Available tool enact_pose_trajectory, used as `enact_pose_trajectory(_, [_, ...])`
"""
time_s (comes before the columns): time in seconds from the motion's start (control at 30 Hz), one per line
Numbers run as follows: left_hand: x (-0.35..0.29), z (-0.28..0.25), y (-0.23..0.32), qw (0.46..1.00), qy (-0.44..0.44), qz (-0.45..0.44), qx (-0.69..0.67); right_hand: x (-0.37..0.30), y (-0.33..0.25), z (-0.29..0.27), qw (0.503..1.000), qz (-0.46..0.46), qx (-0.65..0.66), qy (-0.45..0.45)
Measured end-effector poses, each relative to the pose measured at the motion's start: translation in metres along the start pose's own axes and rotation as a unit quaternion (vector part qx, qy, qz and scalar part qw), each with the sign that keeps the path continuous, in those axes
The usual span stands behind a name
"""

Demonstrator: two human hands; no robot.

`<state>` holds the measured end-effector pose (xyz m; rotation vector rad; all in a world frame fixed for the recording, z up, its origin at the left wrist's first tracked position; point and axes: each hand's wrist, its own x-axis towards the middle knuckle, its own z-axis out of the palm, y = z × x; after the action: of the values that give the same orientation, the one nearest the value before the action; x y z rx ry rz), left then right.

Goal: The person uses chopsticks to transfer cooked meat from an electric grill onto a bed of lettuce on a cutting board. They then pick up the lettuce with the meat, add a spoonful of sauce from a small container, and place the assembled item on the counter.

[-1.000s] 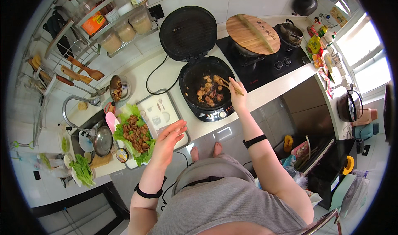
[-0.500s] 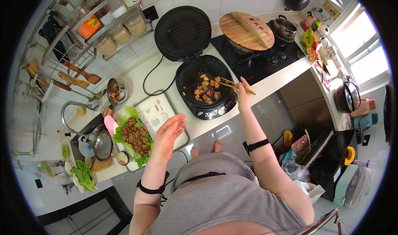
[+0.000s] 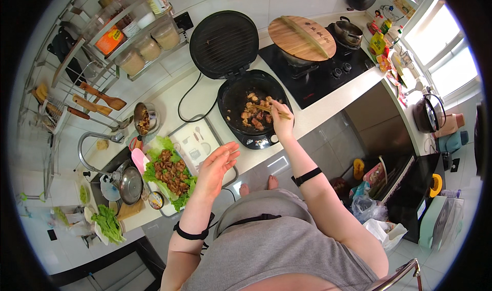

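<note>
My right hand (image 3: 282, 121) grips a pair of wooden chopsticks (image 3: 266, 108), whose tips reach among browned pieces of meat (image 3: 252, 117) in a round black electric griddle (image 3: 229, 98). The griddle's ribbed lid (image 3: 224, 44) stands raised behind it. Over the counter's front edge, my left hand (image 3: 218, 168) is held up with fingers stretched out, holding nothing. It is nearest to a light tray (image 3: 197, 143) with a dark rim. Left of that hand, cooked meat pieces (image 3: 171, 172) lie on green lettuce leaves (image 3: 154, 174); the dish under them is mostly hidden.
A wooden lid (image 3: 302, 38) covers a pan on the black hob (image 3: 328, 81), right of the griddle. A strainer ladle (image 3: 142, 119) with bits in it rests over a bowl at left. The sink holds a metal pan (image 3: 131, 184). A black cord (image 3: 180, 104) curves behind the tray.
My right hand has moved left over the griddle's front rim, taking the chopsticks deeper into the meat. My left hand has shifted slightly to the right, fingers still stretched.
</note>
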<state>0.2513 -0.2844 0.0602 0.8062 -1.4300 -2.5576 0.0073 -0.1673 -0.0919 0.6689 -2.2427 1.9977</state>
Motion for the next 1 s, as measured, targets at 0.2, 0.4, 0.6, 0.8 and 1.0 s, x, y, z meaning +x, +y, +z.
enact_pose_trajectory(0.2, [-0.004, -0.002, -0.001, 1.0, 0.008, -0.01, 0.004, -0.006, -0.003, -0.004, 0.997, 0.064, 0.045, 0.01])
enact_pose_trajectory(0.4, [0.002, 0.006, -0.001, 1.0, -0.012, -0.019, 0.01, -0.012, -0.02, 0.017, 0.99, -0.092, -0.097, -0.049])
enact_pose_trajectory(0.6, [0.018, 0.014, 0.006, 0.999, -0.032, -0.02, 0.015, -0.005, -0.01, 0.012, 0.996, 0.046, 0.048, 0.055])
enact_pose_trajectory(0.8, [0.039, 0.018, 0.008, 0.999, -0.027, -0.016, 0.008, 0.001, 0.017, -0.023, 0.917, 0.283, 0.246, 0.136])
enact_pose_trajectory(1.0, [0.062, 0.02, 0.007, 1.0, -0.024, -0.014, -0.006, -0.001, 0.015, -0.041, 0.943, 0.233, 0.201, 0.129])
